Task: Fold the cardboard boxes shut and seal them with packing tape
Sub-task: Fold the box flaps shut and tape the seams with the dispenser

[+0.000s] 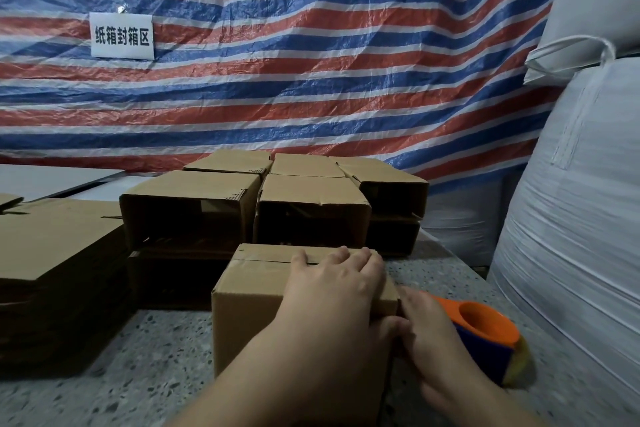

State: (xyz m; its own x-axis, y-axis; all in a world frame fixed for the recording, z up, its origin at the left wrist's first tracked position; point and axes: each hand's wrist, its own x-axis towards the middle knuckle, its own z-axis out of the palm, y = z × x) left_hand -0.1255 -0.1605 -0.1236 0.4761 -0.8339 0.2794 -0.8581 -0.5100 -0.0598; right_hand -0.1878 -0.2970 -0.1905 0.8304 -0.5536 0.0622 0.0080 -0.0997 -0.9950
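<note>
atop the box (249, 291) left hand (337, 282) lies flat, fingers spread.

A grey speckled stone table (145, 350) carries a closed cardboard box (249, 305) at the front, a stack of flat cardboard (52, 253) at left, open-ended boxes (311, 215) stacked behind, and an orange-and-blue tape dispenser (485, 333) at right.

Closed box (263, 291) at desk (145, 350) centre; tape dispenser (485, 336) touching at 3 o'clock. Stacked open boxes (311, 204) at 12. Flat cardboard stack (59, 246) at 9. Bulk sacks (581, 201) beyond, 2–3 o'clock.
</note>
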